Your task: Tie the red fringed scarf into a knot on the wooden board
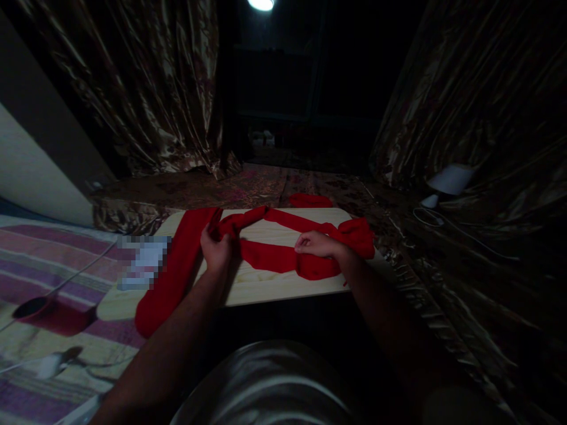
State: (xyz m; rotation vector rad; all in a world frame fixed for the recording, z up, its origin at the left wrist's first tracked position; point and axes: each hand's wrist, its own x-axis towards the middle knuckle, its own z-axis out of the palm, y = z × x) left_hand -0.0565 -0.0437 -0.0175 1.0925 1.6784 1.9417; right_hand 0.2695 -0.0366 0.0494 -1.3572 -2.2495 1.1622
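Note:
A long strip of red cloth (270, 257) lies in a loop on a pale wooden board (261, 289). My left hand (215, 248) is closed on the bunched left end of the loop, thumb on top. Toward the right, my right hand (316, 243) pinches the near side of the strip, fingertips pressed together. Part of the cloth beyond my right wrist forms a crumpled red bundle (358, 236) at the board's right side. A wide folded red cloth (170, 277) runs along the board's left side, partly behind my left forearm.
A pixelated pale item (144, 262) lies at the board's left edge. Further left, a dark red container (57, 316) and white cables rest on a striped cover (26, 242). A small white lamp (449, 179) stands at right on the patterned floor covering. Curtains hang behind; lighting is dim.

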